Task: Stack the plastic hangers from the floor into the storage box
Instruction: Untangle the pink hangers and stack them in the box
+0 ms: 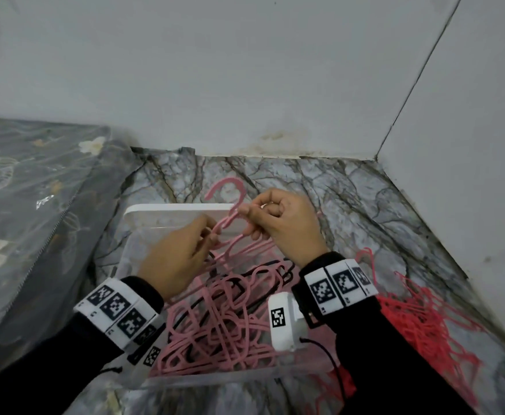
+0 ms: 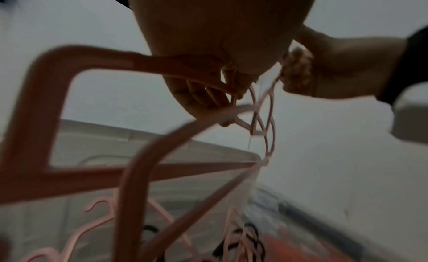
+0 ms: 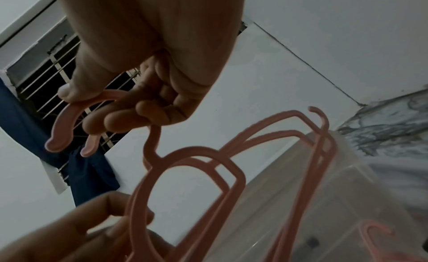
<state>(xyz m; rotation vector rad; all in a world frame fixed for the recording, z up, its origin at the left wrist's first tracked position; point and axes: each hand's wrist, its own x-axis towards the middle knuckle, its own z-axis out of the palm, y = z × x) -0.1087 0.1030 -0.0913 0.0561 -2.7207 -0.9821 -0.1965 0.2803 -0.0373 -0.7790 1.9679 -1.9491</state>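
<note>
We see pale pink thin plastic hangers [image 1: 215,313] in the clear plastic box [image 1: 215,381], red hangers [image 1: 424,324] at right, grey veined marble floor [image 1: 350,187], grey floral fabric [image 1: 30,187] at left.

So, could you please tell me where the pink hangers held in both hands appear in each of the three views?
Head: held pink hangers centre, hooks rising above the storage box between the left hand and right hand.
Left wrist: large and blurred, lower left to centre.
Right wrist: centre, hooks at the fingers.
Shared landmark: the translucent storage box, in all three.
</note>
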